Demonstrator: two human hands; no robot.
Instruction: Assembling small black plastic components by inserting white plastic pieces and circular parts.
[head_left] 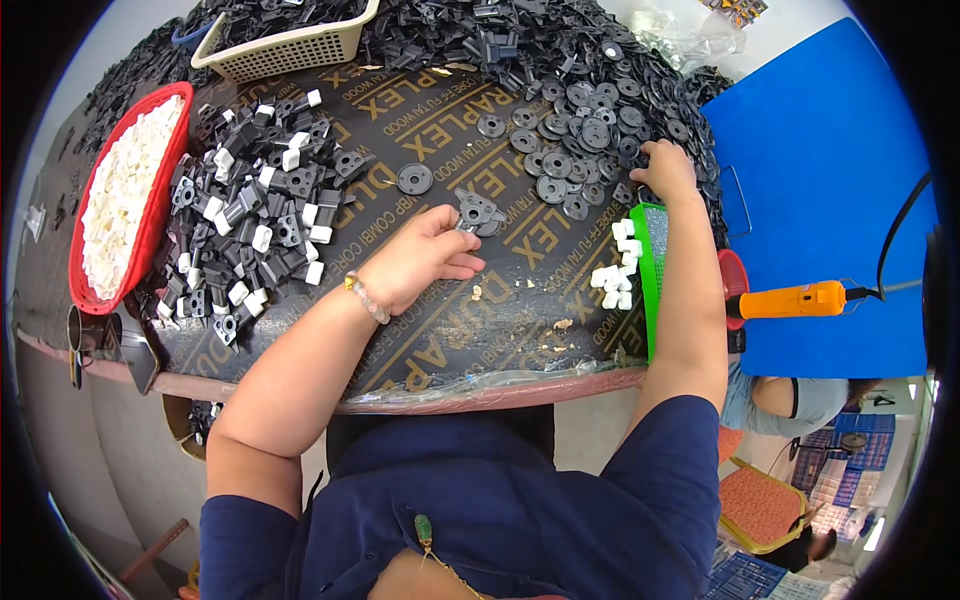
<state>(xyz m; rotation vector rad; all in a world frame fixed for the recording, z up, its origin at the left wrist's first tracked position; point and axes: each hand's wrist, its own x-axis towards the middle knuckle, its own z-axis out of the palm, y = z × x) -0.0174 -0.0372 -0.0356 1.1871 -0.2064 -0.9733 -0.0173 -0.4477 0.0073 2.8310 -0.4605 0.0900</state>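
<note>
My left hand [420, 262], with a beaded bracelet at the wrist, pinches a black plastic bracket [480, 210] with holes above the middle of the table. A round black disc [414, 179] lies apart, just beyond that hand. On the right, my right hand [668, 172] is at the edge of a heap of black discs [590, 130]. Its fingers are curled in; what they hold, if anything, I cannot make out. Under my right forearm sits a narrow green tray [646, 290] of small grey metal pieces. White plastic blocks [612, 280] lie beside it.
Black parts with white caps [262, 237] are heaped at left, by a red basket [183, 130] of white pieces. A beige basket [290, 65] stands among black parts at the back. An orange electric screwdriver [795, 300] lies on a blue board [830, 190] at right.
</note>
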